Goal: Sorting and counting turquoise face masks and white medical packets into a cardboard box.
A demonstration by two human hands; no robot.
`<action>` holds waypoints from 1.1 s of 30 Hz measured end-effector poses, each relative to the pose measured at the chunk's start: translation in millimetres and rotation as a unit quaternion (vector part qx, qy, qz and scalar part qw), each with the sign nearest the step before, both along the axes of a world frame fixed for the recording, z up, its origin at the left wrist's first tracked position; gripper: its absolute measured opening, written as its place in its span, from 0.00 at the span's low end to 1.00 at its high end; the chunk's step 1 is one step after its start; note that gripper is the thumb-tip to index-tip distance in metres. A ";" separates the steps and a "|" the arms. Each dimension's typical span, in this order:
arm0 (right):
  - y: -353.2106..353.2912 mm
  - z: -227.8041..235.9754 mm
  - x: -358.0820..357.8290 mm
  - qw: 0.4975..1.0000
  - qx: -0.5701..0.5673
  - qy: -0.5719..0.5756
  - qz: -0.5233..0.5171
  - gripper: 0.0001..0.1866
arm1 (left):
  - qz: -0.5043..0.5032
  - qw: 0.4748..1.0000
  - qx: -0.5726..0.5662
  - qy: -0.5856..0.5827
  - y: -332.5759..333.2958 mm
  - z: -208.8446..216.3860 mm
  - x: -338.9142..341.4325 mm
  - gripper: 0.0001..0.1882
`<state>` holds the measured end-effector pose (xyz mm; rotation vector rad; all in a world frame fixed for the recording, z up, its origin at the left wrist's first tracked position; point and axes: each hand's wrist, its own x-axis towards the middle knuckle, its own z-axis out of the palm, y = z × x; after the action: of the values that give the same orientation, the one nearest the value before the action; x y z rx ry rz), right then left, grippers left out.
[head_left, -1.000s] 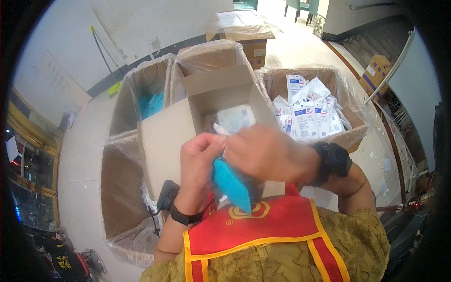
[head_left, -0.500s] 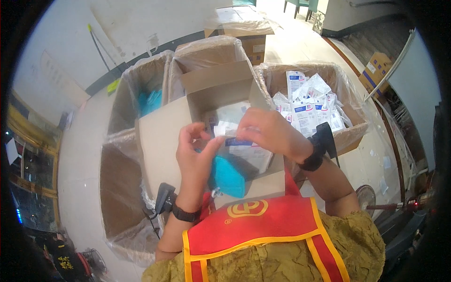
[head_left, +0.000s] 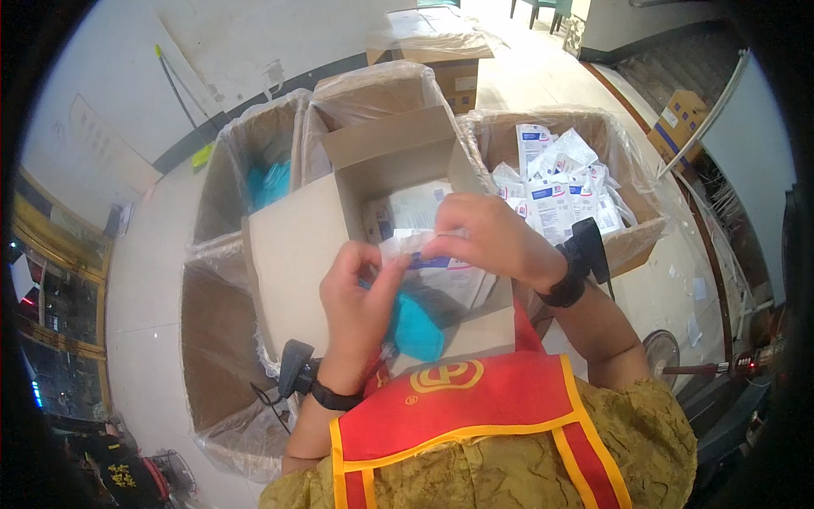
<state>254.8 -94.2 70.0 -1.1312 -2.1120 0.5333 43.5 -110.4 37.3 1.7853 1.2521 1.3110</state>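
Above an open cardboard box (head_left: pixel 398 151), both my hands are closed in pinches on a small white packet (head_left: pixel 395 248). My left hand (head_left: pixel 352 293) grips its left side between thumb and finger. At its right side, my right hand (head_left: pixel 487 236) pinches the upper edge. A teal folded face mask (head_left: pixel 415 331) lies or hangs just below my left hand, partly covered by it; I cannot tell whether those fingers also hold it. Inside the box lie flat white printed packets (head_left: pixel 454 284), partly hidden by my hands.
To the right stands a plastic-lined carton (head_left: pixel 623 240) heaped with white packets (head_left: pixel 551 199). Another lined carton (head_left: pixel 212 208) at the left holds teal masks (head_left: pixel 270 185). A further lined carton (head_left: pixel 216 339) is nearer me, and one stands behind the box. A fan (head_left: pixel 661 352) is at my right.
My left hand has moved slightly down, and its fingers have closed in on the white packet. The teal mask has shifted a little to the right. My right hand has barely moved.
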 end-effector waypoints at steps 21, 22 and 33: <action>-16.9 6.6 -28.5 0.970 0.204 -0.109 0.078 0.06 | -0.120 0.939 -0.177 -0.270 -12.5 18.5 1.5 0.05; -17.8 12.4 -29.4 0.967 0.204 -0.126 0.085 0.06 | -0.120 0.931 -0.184 -0.291 -11.3 16.9 1.4 0.05; -36.3 21.2 -39.0 0.938 0.261 -0.212 0.089 0.06 | -0.109 0.907 -0.246 -0.323 -10.8 7.1 -6.6 0.04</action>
<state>215.8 -130.5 91.2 -0.7948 -2.5266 -0.2239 36.9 -121.1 44.4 0.9772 0.8664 1.1764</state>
